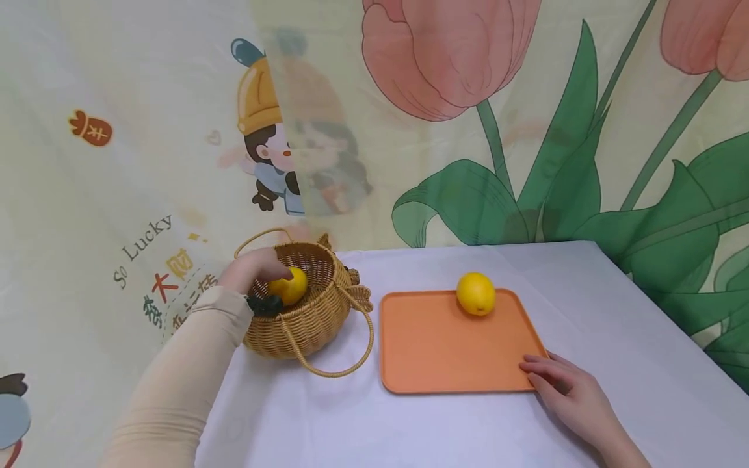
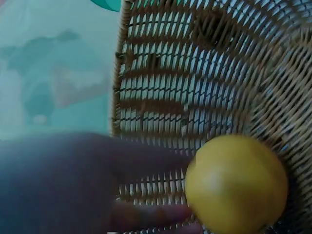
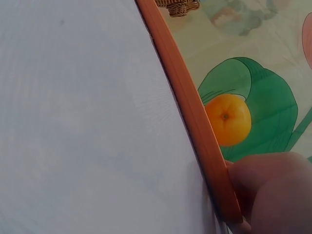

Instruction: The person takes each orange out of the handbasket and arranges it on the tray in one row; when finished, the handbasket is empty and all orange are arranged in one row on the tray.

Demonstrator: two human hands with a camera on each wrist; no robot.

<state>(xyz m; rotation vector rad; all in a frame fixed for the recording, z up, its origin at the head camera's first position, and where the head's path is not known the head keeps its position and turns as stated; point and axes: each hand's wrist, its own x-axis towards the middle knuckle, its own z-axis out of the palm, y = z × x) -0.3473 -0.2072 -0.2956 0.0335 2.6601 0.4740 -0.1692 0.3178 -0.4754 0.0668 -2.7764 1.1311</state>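
Observation:
My left hand (image 1: 253,268) reaches over the near-left rim of a wicker basket (image 1: 310,325), its fingers holding a yellow lemon (image 1: 295,286) inside. The left wrist view shows the fingers against one side of this lemon (image 2: 237,184), close to the woven wall. Beside it in the basket is a dark green item (image 1: 266,305), partly covered by the hand and sleeve. An orange rectangular tray (image 1: 450,351) lies to the right, bearing a second lemon (image 1: 476,294) by its far edge. My right hand (image 1: 576,396) grips the tray's near right corner; its bent fingers (image 3: 256,170) lap over the rim.
A looped basket handle (image 1: 342,372) hangs out toward the tray, and another handle rises at the back. White cloth (image 1: 328,422) covers the table. Behind it hangs a printed curtain (image 1: 409,182) with tulips and cartoon figures, close to the basket.

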